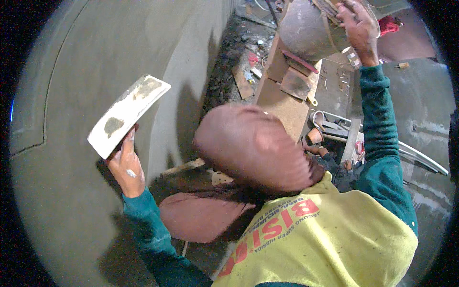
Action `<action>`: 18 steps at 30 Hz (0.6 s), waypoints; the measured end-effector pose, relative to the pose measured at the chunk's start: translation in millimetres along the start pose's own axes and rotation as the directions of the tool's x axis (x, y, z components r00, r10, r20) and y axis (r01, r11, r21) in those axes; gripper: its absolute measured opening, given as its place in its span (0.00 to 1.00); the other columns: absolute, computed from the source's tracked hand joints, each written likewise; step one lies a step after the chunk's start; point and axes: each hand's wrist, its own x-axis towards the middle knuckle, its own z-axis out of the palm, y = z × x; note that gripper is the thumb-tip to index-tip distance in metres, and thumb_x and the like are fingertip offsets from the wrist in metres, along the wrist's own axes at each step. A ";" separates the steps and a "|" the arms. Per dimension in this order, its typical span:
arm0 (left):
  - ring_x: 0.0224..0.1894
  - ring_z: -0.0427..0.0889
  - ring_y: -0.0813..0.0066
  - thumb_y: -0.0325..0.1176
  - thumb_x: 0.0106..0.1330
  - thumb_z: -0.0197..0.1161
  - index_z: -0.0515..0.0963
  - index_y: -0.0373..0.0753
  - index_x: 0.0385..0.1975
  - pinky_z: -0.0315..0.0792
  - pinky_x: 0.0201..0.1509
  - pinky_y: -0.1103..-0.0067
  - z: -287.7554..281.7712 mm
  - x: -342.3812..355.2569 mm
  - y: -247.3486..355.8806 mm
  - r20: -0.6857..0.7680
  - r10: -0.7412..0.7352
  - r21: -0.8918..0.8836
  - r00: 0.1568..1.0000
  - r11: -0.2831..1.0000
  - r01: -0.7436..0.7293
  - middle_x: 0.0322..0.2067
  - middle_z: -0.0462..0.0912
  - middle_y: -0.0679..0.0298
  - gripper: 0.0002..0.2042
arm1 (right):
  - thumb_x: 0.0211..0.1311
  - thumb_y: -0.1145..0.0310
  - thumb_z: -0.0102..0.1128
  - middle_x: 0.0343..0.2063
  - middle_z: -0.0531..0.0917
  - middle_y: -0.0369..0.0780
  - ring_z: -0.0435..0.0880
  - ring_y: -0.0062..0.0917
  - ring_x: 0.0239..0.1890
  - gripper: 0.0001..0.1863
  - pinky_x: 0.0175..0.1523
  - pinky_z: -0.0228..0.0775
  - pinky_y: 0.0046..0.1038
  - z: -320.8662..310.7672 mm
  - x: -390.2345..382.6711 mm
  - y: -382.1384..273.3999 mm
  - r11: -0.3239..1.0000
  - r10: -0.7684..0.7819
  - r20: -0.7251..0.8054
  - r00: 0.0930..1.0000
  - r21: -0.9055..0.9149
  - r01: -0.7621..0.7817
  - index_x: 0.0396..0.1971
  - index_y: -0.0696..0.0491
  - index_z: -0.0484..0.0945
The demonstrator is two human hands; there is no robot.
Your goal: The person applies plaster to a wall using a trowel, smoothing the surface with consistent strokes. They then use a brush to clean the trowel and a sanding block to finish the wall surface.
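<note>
- Bent knees in pinkish-brown trousers [253,146] hide part of a long tan wooden plank [287,106].
- Rounded grey tub [306,33] at its far end; right hand [361,28] beside it, fingers bent, grip unclear.
- Left hand [126,165] holds a white rectangular board [136,107], tilted, grey-smeared, before the grey plaster wall [110,52].

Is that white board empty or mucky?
Mucky: the white board in the left hand shows greyish patches on its pale face.
</note>
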 end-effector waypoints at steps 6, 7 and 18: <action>0.52 0.83 0.70 0.21 0.71 0.62 0.77 0.24 0.55 0.74 0.63 0.74 -25.1 28.2 24.3 0.075 -0.068 -0.120 0.995 0.990 0.077 0.52 0.84 0.56 0.15 | 0.61 0.77 0.57 0.44 0.88 0.44 0.86 0.34 0.47 0.18 0.55 0.77 0.32 -92.5 98.5 -42.8 0.887 -0.269 -0.060 0.961 -0.404 0.223 0.52 0.58 0.82; 0.52 0.83 0.70 0.21 0.71 0.62 0.77 0.24 0.55 0.73 0.63 0.74 -23.3 31.1 21.3 0.081 -0.072 -0.136 0.994 0.987 0.083 0.52 0.84 0.56 0.15 | 0.61 0.78 0.56 0.43 0.88 0.44 0.87 0.33 0.47 0.18 0.55 0.77 0.32 -101.4 114.3 -26.0 0.861 -0.287 -0.041 0.957 -0.448 0.240 0.52 0.59 0.81; 0.56 0.80 0.65 0.18 0.68 0.63 0.69 0.25 0.60 0.74 0.64 0.71 -3.4 65.0 3.8 -0.023 -0.229 -0.153 0.973 0.963 0.223 0.58 0.77 0.51 0.21 | 0.58 0.65 0.62 0.37 0.85 0.51 0.89 0.41 0.36 0.19 0.41 0.82 0.40 -45.8 234.9 87.1 0.769 0.267 0.923 0.277 -0.377 0.516 0.48 0.59 0.82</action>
